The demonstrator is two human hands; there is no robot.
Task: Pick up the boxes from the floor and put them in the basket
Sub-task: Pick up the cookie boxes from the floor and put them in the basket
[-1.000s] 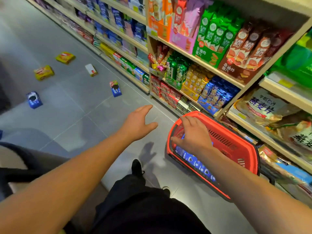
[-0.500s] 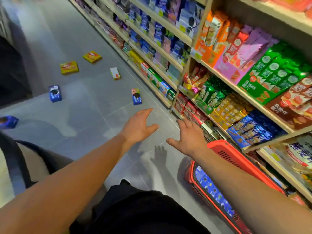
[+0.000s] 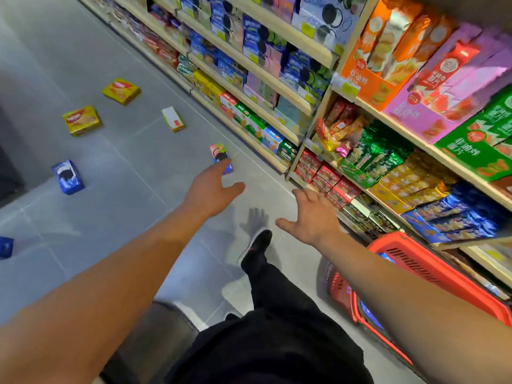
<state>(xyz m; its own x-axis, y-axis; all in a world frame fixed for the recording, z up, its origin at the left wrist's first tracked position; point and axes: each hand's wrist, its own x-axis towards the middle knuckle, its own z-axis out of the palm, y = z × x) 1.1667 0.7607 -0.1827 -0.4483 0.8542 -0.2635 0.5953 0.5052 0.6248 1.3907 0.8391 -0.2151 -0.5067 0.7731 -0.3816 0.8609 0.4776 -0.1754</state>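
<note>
Here both bare hands reach forward over the grey tiled floor [image 3: 83, 217] of a shop aisle, and neither holds anything. The left hand [image 3: 210, 189] is at the centre of the frame, its grip spread, fingers apart and thumb out to the right; its fingertips overlap the near end of a small pink-and-blue box [image 3: 220, 156] lying on the floor, though whether they touch it cannot be told. The right hand [image 3: 310, 217] is just right of centre, also with a spread grip, palm down, close to the lowest shelf [image 3: 277, 162].

The other boxes lie scattered in the left half of the frame: a blue box [image 3: 68, 177] at middle left, a yellow box [image 3: 81, 120] above it, a second yellow box [image 3: 121, 90] toward the upper left, and a white box [image 3: 173, 119] between those and the shelving. Part of another blue item [image 3: 5, 246] shows at the left edge.

The red basket [image 3: 432, 275] sits on the floor at the lower right, beside the shelves and partly hidden by the right forearm; blue packaging shows inside it. A dark shoe [image 3: 256, 245] steps forward at lower centre.
</note>
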